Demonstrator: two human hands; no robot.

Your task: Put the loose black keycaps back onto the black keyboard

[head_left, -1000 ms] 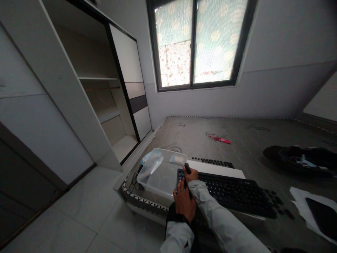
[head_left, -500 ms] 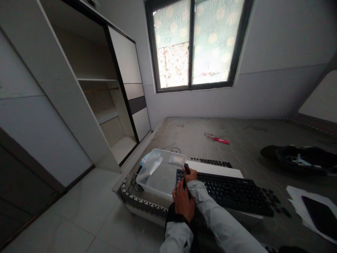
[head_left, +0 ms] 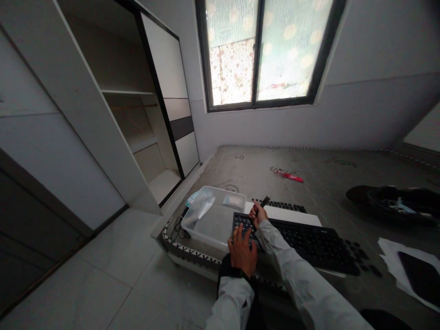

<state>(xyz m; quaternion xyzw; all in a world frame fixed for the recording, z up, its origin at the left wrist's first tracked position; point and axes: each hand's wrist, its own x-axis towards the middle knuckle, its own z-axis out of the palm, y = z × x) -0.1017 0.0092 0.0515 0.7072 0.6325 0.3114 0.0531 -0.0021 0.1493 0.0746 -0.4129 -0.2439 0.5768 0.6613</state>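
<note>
A black keyboard (head_left: pixel 305 243) lies at the mattress's near edge, partly over a flat white board (head_left: pixel 292 215). My left hand (head_left: pixel 242 251) rests on the keyboard's left end, fingers spread and holding nothing. Just above that end, my right hand (head_left: pixel 257 215) is closed around a slim black-handled tool (head_left: pixel 265 201). The handle slants up to the right; the working end is too small and hidden to name. Loose black keycaps (head_left: pixel 288 207) line up behind the board, with more keycaps (head_left: pixel 357 253) beyond the keyboard's right end.
Left of the keyboard is a clear plastic tray (head_left: pixel 206 229) with a bag in it. A red packet (head_left: pixel 288 175) lies farther back. To the right are a dark cap (head_left: pixel 388 201) and a black phone (head_left: pixel 419 275) on white paper. An open wardrobe (head_left: pixel 161 137) stands at left.
My right hand has lifted and turned, and the tool has gone from nearly upright to slanting right. My left hand's fingers have spread over the keys. The view has shifted slightly.
</note>
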